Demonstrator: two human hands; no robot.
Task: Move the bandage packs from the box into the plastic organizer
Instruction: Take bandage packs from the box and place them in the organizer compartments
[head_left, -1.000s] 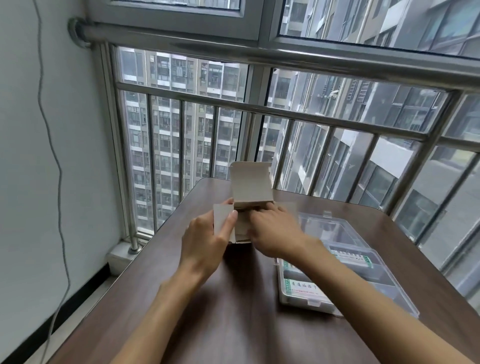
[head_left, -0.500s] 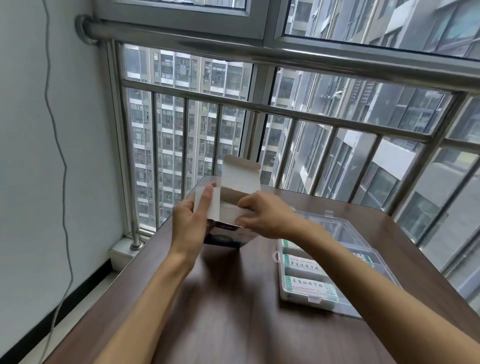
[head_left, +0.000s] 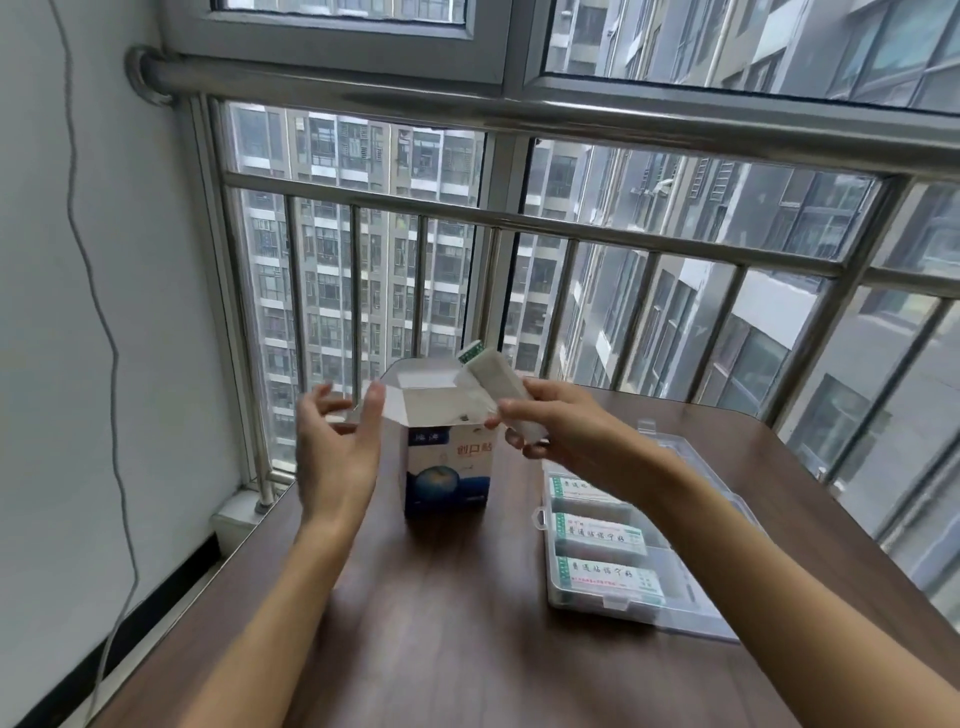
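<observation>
A person's right hand (head_left: 566, 431) pinches a white bandage pack (head_left: 498, 387) between thumb and fingers, holding it tilted in the air just above the open top of the bandage box (head_left: 448, 475), which stands upright near the desk's far edge. The left hand (head_left: 335, 447) hovers just beside the box's left side, fingers released and spread, gripping nothing; whether it touches the raised flap cannot be told. The clear plastic organizer (head_left: 631, 605) lies open toward the desk's (head_left: 441, 623) right edge, with 3 green-and-white labelled packs (head_left: 600, 538) already lined up in its compartments. With no hand steadying it, the tall, narrow box looks liable to tip if the pack or a wrist clips its upright flaps on the way across. The pack, held only near its lower end, could also slip from the pinch and land on the desk short of the organizer.
</observation>
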